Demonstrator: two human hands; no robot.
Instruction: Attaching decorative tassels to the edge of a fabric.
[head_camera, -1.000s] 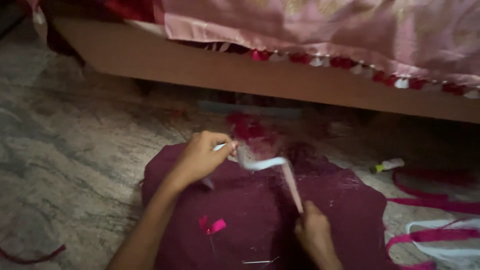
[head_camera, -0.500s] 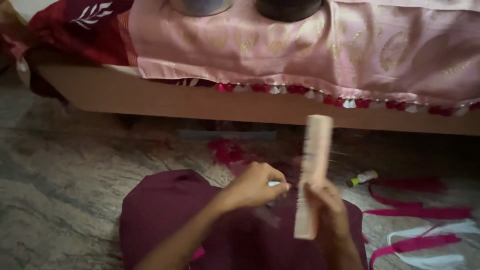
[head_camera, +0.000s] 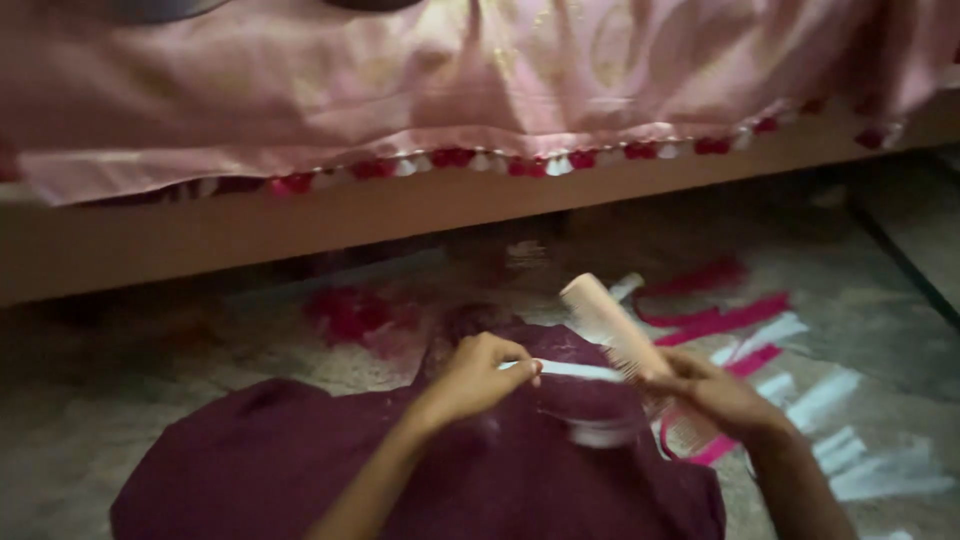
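Note:
My left hand (head_camera: 478, 378) pinches one end of a thin white ribbon strip (head_camera: 575, 371) above a dark maroon cloth (head_camera: 450, 470) spread over my lap on the floor. My right hand (head_camera: 712, 396) grips a pale pink comb (head_camera: 612, 330) that points up and to the left. The ribbon runs from my left fingers to the comb's teeth. A blurred loop of ribbon hangs just under the comb.
A wooden bed frame (head_camera: 330, 215) crosses the view, draped with a pink bedcover (head_camera: 450, 80) edged with red and white tassels. Pink ribbon strips (head_camera: 725, 320) and white ribbon strips (head_camera: 830, 400) lie on the stone floor at right. Red scraps (head_camera: 350, 312) lie near the bed.
The view swung to the right. The comb tilted from upright to slanted and dropped lower, and the white ribbon now stretches between my two hands.

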